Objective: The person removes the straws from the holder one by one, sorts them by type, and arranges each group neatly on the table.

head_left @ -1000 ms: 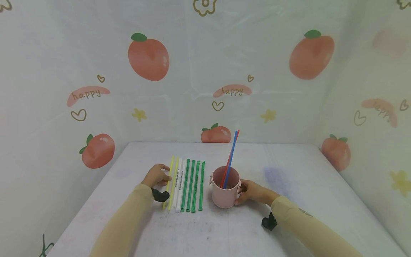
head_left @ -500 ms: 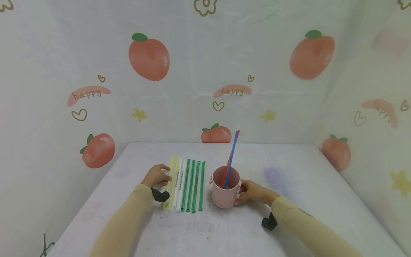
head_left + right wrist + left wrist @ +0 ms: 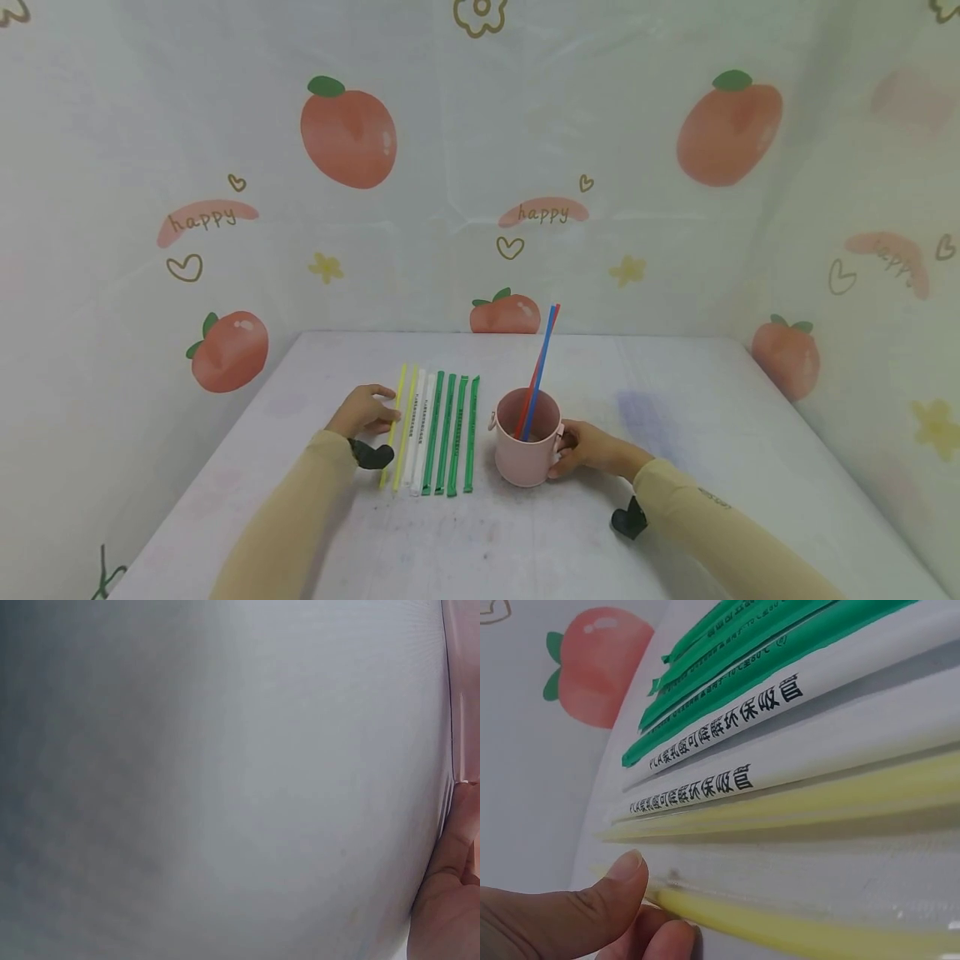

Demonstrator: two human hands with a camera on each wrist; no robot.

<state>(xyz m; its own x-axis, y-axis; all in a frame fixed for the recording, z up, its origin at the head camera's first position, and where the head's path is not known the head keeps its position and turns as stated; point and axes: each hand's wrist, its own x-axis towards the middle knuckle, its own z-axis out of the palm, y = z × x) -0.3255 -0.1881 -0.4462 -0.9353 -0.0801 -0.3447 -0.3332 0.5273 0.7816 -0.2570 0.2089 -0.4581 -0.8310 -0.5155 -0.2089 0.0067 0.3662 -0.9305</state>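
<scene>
My left hand (image 3: 363, 410) pinches the outermost yellow straw (image 3: 765, 924) between thumb and fingers, at the left end of a row of straws. Beside it lie a second yellow straw (image 3: 407, 417), two white-wrapped straws (image 3: 727, 724) with black print, and several green-wrapped straws (image 3: 471, 442). To the right of the row stands a pink pail (image 3: 521, 463), upright on the table. A blue straw (image 3: 544, 350) and a red straw (image 3: 523, 414) lean inside it, crossing near their tops. My right hand (image 3: 596, 448) grips the pail's right side, its fingers partly hidden behind the small side lug.
The white table (image 3: 570, 550) carries faint stains and a bluish patch (image 3: 645, 421) to the right. A white cloth backdrop (image 3: 442, 283) printed with fruit and hearts encloses its back and sides. A thin green cord-like thing (image 3: 105, 575) shows at the lower left.
Almost nothing differs; my left hand and wrist have shifted very slightly left. The pail, the right hand and the row of straws stay in place.
</scene>
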